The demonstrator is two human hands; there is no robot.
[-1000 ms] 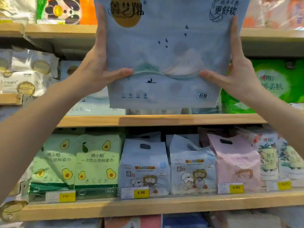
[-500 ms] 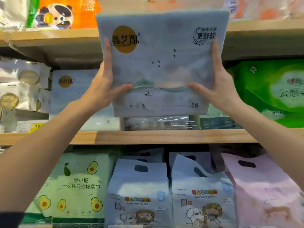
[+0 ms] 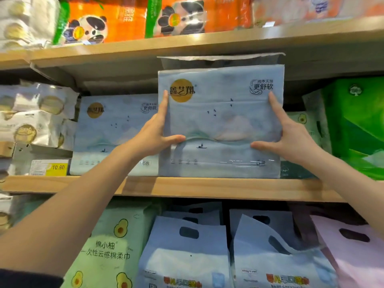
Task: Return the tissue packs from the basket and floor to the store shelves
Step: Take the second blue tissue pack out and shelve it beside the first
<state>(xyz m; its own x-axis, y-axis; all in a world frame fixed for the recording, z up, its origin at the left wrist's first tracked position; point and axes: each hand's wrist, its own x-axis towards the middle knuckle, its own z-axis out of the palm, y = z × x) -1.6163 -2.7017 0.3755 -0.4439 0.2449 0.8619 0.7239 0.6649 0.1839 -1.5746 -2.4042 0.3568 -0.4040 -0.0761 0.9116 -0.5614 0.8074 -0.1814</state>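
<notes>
Pack (image 3: 220, 121), pale blue with a gold disc, stood upright at the front lip of the shelf (image 3: 187, 187). Its bottom edge seemed to touch the board, and it was not yet pushed in. On the shelf just to its left sat a twin pack (image 3: 116, 132), set further back. On the shelf to its right rose a green pack (image 3: 357, 125). The left grip (image 3: 153, 136) clasped the pack's left side and the right grip (image 3: 291, 140) its right side. Each had a finger laid up the edge and a thumb pressed across the front, so both were closed on the pack.

To finish the placing well, I judged it best to slide the pack straight back along the shelf, kept square, until its face lined up with the twin. The soft wrap could buckle if squeezed hard, and the top sat close under the upper board (image 3: 187, 48) over the shelf.

Hidden were the shelf's depth behind the pack, the other fingers behind its sides, and whether its weight was fully down. The price tag (image 3: 58, 167) at the shelf's left end read 10.90; finer print was blurred.
</notes>
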